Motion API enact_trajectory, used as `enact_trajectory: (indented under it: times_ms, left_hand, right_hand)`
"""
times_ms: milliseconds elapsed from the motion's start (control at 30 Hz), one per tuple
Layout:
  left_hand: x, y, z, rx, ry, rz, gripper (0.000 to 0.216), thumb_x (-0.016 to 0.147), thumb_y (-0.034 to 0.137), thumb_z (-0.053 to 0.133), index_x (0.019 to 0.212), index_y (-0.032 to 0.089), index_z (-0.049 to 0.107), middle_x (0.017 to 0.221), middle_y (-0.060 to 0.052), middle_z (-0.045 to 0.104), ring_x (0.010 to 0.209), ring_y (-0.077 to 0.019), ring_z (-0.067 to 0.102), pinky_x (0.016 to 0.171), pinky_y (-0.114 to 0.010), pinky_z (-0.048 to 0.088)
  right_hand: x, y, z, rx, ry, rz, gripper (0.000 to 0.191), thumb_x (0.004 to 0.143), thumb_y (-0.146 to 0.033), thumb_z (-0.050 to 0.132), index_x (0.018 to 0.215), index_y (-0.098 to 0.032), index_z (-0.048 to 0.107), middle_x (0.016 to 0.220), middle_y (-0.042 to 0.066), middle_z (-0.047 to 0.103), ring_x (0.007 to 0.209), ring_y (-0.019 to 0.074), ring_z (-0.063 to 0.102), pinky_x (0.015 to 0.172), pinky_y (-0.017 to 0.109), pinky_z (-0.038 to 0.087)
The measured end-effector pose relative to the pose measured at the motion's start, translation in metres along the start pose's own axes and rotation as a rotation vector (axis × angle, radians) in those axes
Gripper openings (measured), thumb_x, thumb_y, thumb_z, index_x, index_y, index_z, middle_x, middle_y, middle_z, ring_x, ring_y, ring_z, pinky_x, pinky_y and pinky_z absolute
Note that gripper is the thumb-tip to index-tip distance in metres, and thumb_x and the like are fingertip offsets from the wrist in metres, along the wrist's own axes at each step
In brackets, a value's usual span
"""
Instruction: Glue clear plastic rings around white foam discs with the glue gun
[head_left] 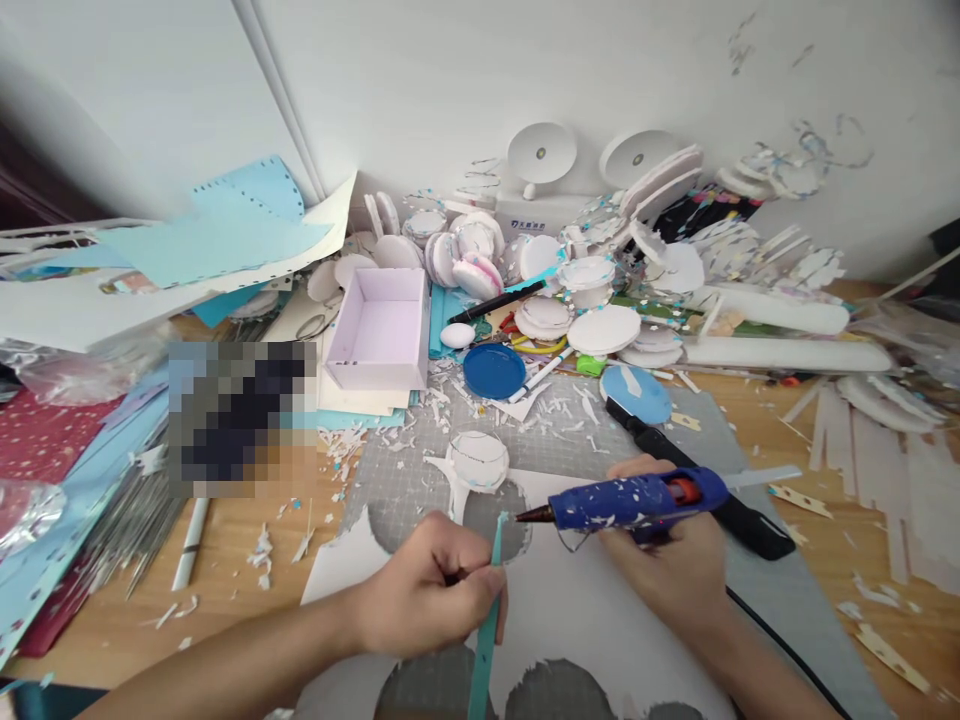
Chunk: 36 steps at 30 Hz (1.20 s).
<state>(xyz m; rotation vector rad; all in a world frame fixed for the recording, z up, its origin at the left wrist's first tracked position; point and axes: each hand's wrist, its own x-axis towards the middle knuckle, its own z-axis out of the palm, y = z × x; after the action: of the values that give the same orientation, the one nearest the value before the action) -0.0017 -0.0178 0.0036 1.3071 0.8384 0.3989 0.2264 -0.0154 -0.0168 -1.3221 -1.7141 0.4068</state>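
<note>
My left hand [439,585] pinches a narrow turquoise strip [484,650] between thumb and fingers; its upper end sticks up above the hand. Wrapped around a blue hot glue gun [626,505] spattered with white, my right hand [667,570] keeps it level. The gun's dark nozzle points left, just beside the tip of the strip; whether they touch I cannot tell. Under both hands lies a white sheet [570,590] with large round holes cut out. Just beyond the strip, a white round piece [478,460] rests on the grey cutting mat [420,480].
A pale lilac open box [379,330] stands behind the mat, near a blue round lid [493,371]. White foam discs [604,328] pile up along the wall below a twin-headed lamp [541,152]. Coloured sheets [232,240] heap at left. A black cord [784,650] runs at right.
</note>
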Motion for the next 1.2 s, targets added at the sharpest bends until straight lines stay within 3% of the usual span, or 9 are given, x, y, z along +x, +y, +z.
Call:
enact_trajectory:
  times_ms: [600, 933, 1100, 1200]
  left_hand:
    - [0.001, 0.000, 0.000, -0.012, 0.001, 0.012, 0.048, 0.082, 0.043, 0.049, 0.043, 0.019, 0.035, 0.033, 0.004, 0.036, 0.031, -0.0040, 0.027, 0.031, -0.017, 0.019]
    - [0.000, -0.001, 0.001, -0.020, -0.009, 0.007, 0.048, 0.084, 0.042, 0.048, 0.044, 0.017, 0.043, 0.033, 0.003, 0.038, 0.030, -0.0041, 0.029, 0.031, -0.017, 0.020]
    - [0.000, -0.001, 0.001, -0.029, -0.012, 0.012, 0.047, 0.083, 0.042, 0.049, 0.043, 0.018, 0.039, 0.033, 0.004, 0.038, 0.028, -0.0043, 0.030, 0.030, -0.017, 0.021]
    - [0.001, 0.000, 0.001, -0.032, 0.003, 0.005, 0.049, 0.082, 0.043, 0.048, 0.041, 0.019, 0.035, 0.031, 0.004, 0.036, 0.027, -0.0041, 0.030, 0.030, -0.017, 0.022]
  right_hand:
    - [-0.002, 0.002, 0.002, -0.022, -0.011, -0.034, 0.021, 0.070, -0.008, 0.060, 0.078, -0.023, 0.048, 0.073, 0.000, 0.054, 0.065, 0.0166, 0.057, 0.059, 0.030, 0.046]
    - [-0.003, 0.003, 0.002, -0.026, -0.007, -0.035, 0.020, 0.070, -0.009, 0.061, 0.078, -0.023, 0.047, 0.072, -0.001, 0.054, 0.063, 0.0163, 0.058, 0.058, 0.029, 0.047]
    - [-0.006, 0.008, 0.003, -0.119, 0.140, -0.055, 0.022, 0.071, -0.018, 0.064, 0.086, -0.021, 0.049, 0.075, 0.000, 0.056, 0.063, 0.0168, 0.058, 0.056, 0.029, 0.046]
    - [-0.004, 0.012, -0.013, -0.304, 0.262, 0.049, 0.018, 0.072, -0.024, 0.066, 0.083, -0.021, 0.053, 0.072, 0.002, 0.058, 0.058, 0.0180, 0.058, 0.052, 0.030, 0.044]
